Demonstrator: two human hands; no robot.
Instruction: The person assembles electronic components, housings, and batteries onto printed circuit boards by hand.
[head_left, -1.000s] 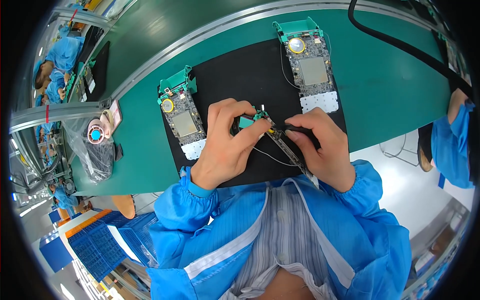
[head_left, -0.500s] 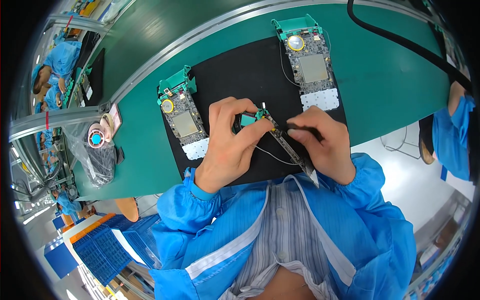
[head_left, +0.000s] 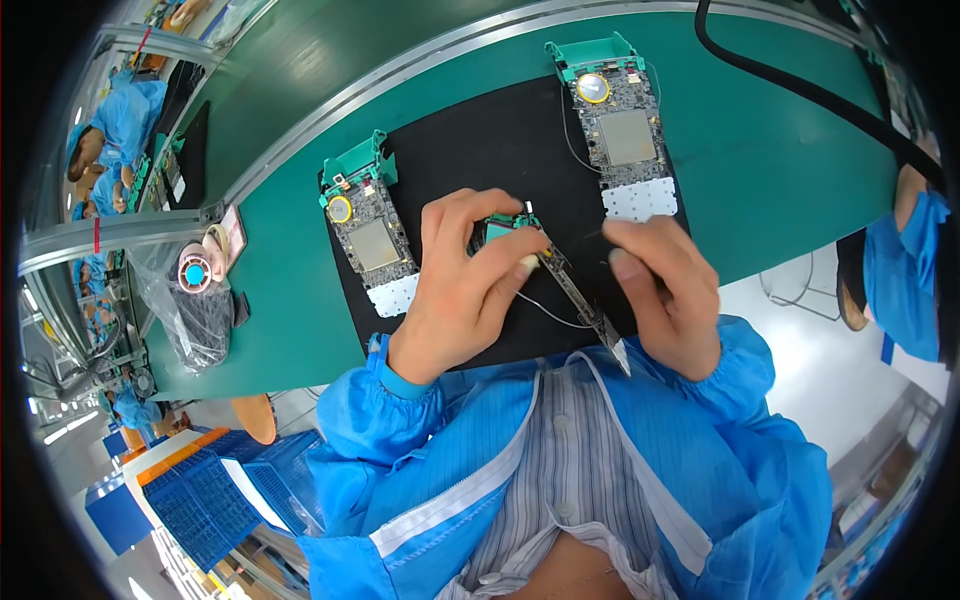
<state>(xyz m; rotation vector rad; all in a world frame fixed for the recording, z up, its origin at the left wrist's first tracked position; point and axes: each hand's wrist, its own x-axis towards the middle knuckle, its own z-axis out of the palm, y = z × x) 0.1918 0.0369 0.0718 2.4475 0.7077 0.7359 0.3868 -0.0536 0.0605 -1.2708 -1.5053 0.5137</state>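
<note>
Clock positions taken about the held circuit board (head_left: 572,288), 12 being the far side of the bench.

Held board: over the near part of the black mat (head_left: 480,130), turned nearly edge-on, long axis running from 11 to 5 o'clock. Green bracket (head_left: 502,230) at its 11 o'clock end; white plate (head_left: 617,352) at its 5 o'clock end. A thin pale wire (head_left: 552,316) bows out at 7 o'clock.

Left hand (head_left: 455,270): at 9 o'clock. Thumb and forefinger are pinched on the board at its bracket end; the fingers partly cover it.

Right hand (head_left: 668,285): at 3 o'clock, near the board, apart from it. Thumb and forefinger tips are parted, other fingers curled. Cannot tell whether anything small sits behind them.

Surroundings: second board (head_left: 375,243) flat at 10 o'clock, with a round yellow-rimmed cell and green bracket; third board (head_left: 627,137) of like make, between 12 and 1. Green bench top (head_left: 770,170) beneath all. Clear plastic bag (head_left: 200,330) and pink-and-white roll (head_left: 195,272) at 9; black cable (head_left: 800,92) between 1 and 2; blue crates (head_left: 200,495) at 8, below bench level.
</note>
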